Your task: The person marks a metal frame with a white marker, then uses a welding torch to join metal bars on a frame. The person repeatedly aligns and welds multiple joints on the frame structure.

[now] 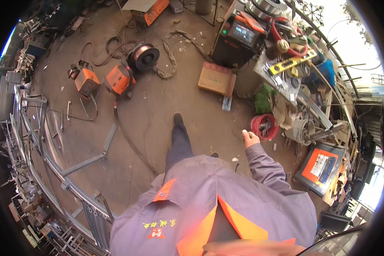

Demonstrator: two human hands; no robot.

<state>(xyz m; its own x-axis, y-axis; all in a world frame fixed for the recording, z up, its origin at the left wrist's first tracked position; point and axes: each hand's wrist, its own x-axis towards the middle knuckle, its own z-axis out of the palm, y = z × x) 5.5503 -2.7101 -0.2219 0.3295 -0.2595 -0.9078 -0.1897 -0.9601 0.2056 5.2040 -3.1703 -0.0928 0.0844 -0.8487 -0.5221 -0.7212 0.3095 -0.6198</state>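
Note:
My right hand (251, 139) reaches forward from a grey-purple sleeve (264, 162), its fingers curled closed. Something pale shows at the fingertips, too small to make out. Nearest to the hand is a red bucket (254, 124) with metal pieces in it, just beyond and to the right. In the picture the hand overlaps the floor beside the bucket; I cannot tell whether they touch. My left hand is out of view. One dark trouser leg and shoe (178, 119) are stretched forward on the brown floor.
Ahead lie a wire spool (146, 57), an orange wire-feed unit (118, 81), another orange machine (87, 82) and trailing cables. A cardboard box (216, 79) sits before a black machine (237, 40). A cluttered table holds a yellow level (292, 62). Metal railings (51, 160) line the left.

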